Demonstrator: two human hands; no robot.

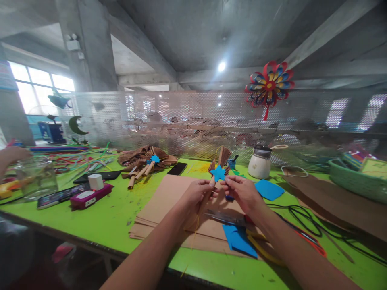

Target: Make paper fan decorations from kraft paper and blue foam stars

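Observation:
Above a stack of brown paper [160, 201], my left hand [198, 192] is closed around the rolled handle of a small pleated brown paper fan [223, 156]. A blue paper star [218, 173] lies against the fan's front. My right hand [240, 189] pinches the star's lower right edge between thumb and fingers. Yellow thread [197, 229] trails down from the handle. Below my hands, scissors [225, 217] rest on the paper, partly hidden by my right arm. Blue paper pieces [240, 240] lie beside them.
Finished-looking paper fans [148, 163] are piled at back left. Phones, a purple power bank [90, 195] and a glass jar [39, 179] stand left, near another person's hand [13, 157]. A white jar [260, 163], black cable [305, 219] and green basket [356, 181] are right. A perforated screen [187, 117] stands behind.

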